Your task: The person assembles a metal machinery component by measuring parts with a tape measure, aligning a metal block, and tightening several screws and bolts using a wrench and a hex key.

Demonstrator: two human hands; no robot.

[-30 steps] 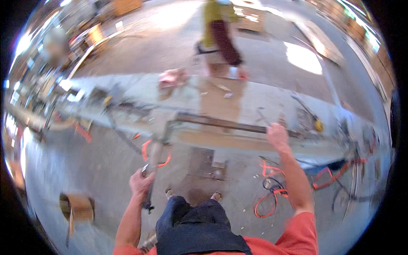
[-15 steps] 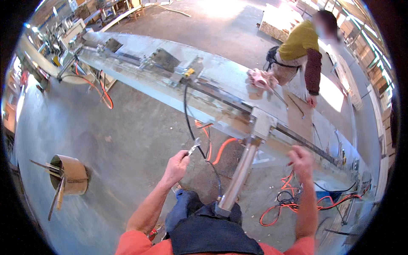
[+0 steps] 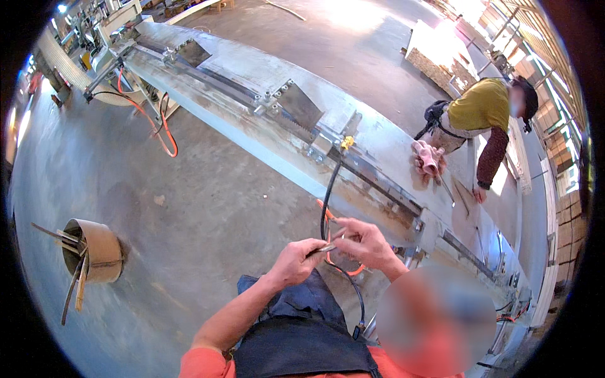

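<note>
My left hand (image 3: 296,261) is closed round a short shiny metal tool, which looks like a small wrench (image 3: 324,249). Its far end points toward my right hand (image 3: 365,244), which has come right up to it with bent, slightly smeared fingers. What those right fingers pinch, if anything, is hidden. Both hands are above my lap, just on my side of a long metal machine bed (image 3: 252,135). A black hose (image 3: 331,192) hangs from a fitting with a yellow part (image 3: 346,143) on the bed and passes behind my hands.
Pink gloves (image 3: 428,159) and thin rods (image 3: 464,196) lie on the bed at right, where a person in an olive top (image 3: 482,104) leans over. A round brown bin (image 3: 104,255) with wood strips stands at left. Orange hoses (image 3: 165,129) hang from the bed.
My hands have come together: the right swung left to the wrench, while the left moved right with it. The view has shifted, so the bed and the metal cylinder appear further right.
</note>
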